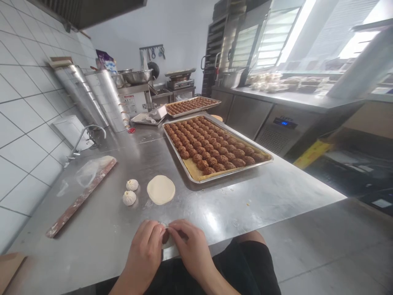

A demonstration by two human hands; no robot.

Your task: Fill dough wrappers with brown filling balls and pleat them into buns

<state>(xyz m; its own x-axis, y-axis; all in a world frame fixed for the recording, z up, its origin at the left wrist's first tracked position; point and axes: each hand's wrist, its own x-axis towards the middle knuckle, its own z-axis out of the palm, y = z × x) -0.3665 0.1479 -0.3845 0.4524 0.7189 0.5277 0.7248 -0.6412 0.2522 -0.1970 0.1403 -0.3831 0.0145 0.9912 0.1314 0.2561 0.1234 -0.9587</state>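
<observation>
Close to the table's near edge, my left hand (146,245) and my right hand (192,246) pinch the rim of a filled dough wrapper (167,242) between them. Brown filling shows inside it; most of the wrapper is hidden by my fingers. Just beyond my hands, a flat round dough wrapper (161,189) lies on the steel table (215,213). Two pleated buns (129,198) sit to its left, gathered at the top. Farther off stands a metal tray (196,180) lined with paper, bearing rows of brown filling balls (211,151).
At the left a floury rolling pin (82,196) lies against a clear plastic bag (90,170). A tap (87,133) and tall metal cylinders (106,98) stand along the tiled wall. Behind the large tray is a second tray (193,105) of filling balls.
</observation>
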